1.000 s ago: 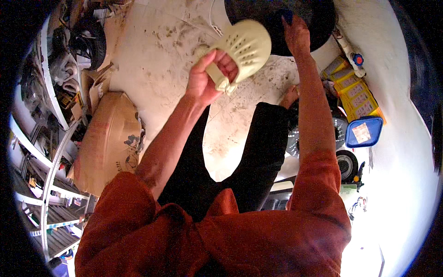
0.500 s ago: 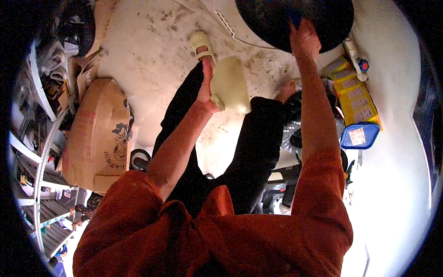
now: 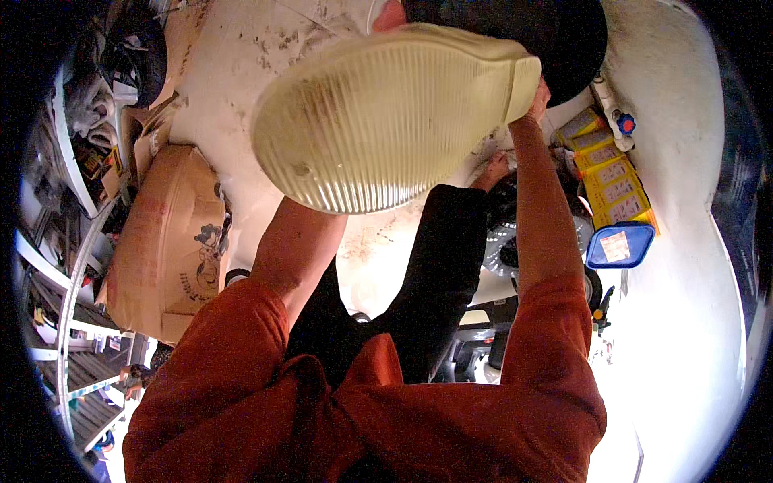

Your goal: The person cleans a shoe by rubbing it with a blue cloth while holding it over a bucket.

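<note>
Across the upper middle is a pale yellow object, seemingly a clog, with its finely ribbed underside facing me. My left hand holds it from behind; only a fingertip-like bit shows past its far edge, and the rest is hidden. My right hand is just beyond the clog's narrow right end. Its fingers are covered by that end, so what they grip does not show. Behind the clog is a large round black object, cut off by the top edge; its kind is unclear.
A brown cardboard box stands at the left beside shelving. On the right lie yellow boxes, a container with a blue lid and a white pipe with a blue-and-red knob. My bare right foot rests on the stained floor.
The clog has come up from low between my legs toward the camera, its ribbed underside now showing. It now covers my right hand's fingers, which earlier held something dark blue over the black object.
</note>
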The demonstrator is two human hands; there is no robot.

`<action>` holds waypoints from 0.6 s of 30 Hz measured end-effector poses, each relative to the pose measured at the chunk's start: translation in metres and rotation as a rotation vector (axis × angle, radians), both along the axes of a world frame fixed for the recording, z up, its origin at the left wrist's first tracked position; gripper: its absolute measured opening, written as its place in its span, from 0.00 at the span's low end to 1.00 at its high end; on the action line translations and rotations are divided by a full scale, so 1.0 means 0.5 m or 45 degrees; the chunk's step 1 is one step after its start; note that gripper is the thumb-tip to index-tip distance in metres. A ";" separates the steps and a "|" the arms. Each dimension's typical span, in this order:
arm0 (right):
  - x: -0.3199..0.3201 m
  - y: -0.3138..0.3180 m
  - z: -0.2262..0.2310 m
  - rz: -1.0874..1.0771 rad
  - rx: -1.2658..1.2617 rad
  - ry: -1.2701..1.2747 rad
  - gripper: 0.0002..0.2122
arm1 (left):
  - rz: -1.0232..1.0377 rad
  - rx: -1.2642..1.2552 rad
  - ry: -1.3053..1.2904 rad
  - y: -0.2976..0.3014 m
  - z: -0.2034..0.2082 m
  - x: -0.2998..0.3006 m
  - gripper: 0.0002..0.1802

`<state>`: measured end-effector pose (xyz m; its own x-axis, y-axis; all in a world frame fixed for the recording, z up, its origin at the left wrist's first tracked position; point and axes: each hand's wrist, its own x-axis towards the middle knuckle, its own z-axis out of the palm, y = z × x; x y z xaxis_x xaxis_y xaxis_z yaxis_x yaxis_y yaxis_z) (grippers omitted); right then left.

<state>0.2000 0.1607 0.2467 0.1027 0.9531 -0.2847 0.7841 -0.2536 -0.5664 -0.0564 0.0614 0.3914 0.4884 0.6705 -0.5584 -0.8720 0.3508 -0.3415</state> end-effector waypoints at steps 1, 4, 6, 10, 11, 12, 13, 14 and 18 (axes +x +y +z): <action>-0.005 0.006 0.026 0.247 -0.010 -0.359 0.16 | -0.011 -0.006 0.015 -0.002 0.002 0.000 0.34; -0.017 0.019 0.028 0.234 0.073 -0.372 0.18 | -0.048 -0.033 0.064 -0.010 0.005 -0.003 0.33; -0.023 0.026 0.040 0.276 -0.029 -0.561 0.22 | -0.087 -0.063 0.113 -0.019 0.003 -0.005 0.32; -0.019 0.023 0.027 0.327 -0.015 -0.691 0.21 | -0.288 -0.209 0.316 -0.049 -0.018 -0.003 0.31; -0.009 0.017 0.015 0.348 0.120 -0.691 0.21 | -0.397 -0.276 0.377 -0.059 -0.028 0.007 0.30; 0.001 0.009 0.003 0.369 0.255 -0.692 0.20 | -0.506 -0.319 0.394 -0.073 -0.052 0.021 0.30; -0.004 0.009 0.009 0.374 0.248 -0.687 0.20 | -0.590 -0.343 0.393 -0.085 -0.071 0.034 0.29; -0.021 0.020 0.026 0.351 0.082 -0.722 0.20 | -0.607 -0.256 0.318 -0.101 -0.105 0.039 0.28; -0.024 0.028 0.040 0.304 0.022 -0.679 0.19 | -0.750 -0.378 0.526 -0.150 -0.236 0.098 0.22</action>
